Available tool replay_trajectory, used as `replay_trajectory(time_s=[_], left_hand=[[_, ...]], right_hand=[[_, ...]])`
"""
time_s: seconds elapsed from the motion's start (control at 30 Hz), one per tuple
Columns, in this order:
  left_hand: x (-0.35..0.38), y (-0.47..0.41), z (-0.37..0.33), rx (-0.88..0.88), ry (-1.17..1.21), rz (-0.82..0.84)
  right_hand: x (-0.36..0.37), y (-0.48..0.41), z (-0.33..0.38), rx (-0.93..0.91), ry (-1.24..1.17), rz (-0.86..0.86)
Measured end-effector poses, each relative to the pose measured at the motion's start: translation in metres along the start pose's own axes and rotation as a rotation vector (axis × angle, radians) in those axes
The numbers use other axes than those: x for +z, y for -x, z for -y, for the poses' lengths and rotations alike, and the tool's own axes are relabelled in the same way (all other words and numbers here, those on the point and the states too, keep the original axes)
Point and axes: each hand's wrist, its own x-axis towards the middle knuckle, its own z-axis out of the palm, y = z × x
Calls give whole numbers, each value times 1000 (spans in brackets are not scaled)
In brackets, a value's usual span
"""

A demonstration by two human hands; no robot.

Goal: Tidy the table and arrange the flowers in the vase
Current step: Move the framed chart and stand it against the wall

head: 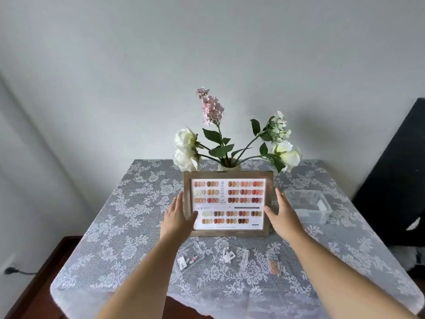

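Before white-flowered vase (229, 167): frame (228, 204) between left hand (178, 215), right hand (284, 214), grips released, perhaps touching.

both bare forearms reach forward, side by side. left hand (178, 215) and right hand (285, 215) face palms inward, fingers (280, 195) straight and together, thumbs spread toward each other.

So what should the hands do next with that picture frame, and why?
Probably grip the frame by its sides and lift it aside. It stands directly before the vase, hiding most of it, and the left hand and right hand flank it with straight fingers, thumbs on its front.
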Motion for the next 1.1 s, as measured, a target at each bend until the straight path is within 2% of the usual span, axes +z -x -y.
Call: replay_trajectory(time_s=[0.07,0.17,0.37,0.6,0.87,1.1], left_hand=[[5,-11,4,-50,156,-66],[13,-25,13,-86,266,-104],[34,-45,26,-37,259,-145],[51,-53,30,-54,232,-257],[49,-39,25,-99,263,-308],[15,10,33,-164,336,-442]], right_hand=[[6,-11,-4,40,-69,-89],[20,-23,-15,67,-124,-153],[43,-36,-27,18,-99,-222],[52,-40,-32,24,-184,-298],[41,-33,-32,-47,-183,-304],[39,-10,-1,-187,-192,-240]])
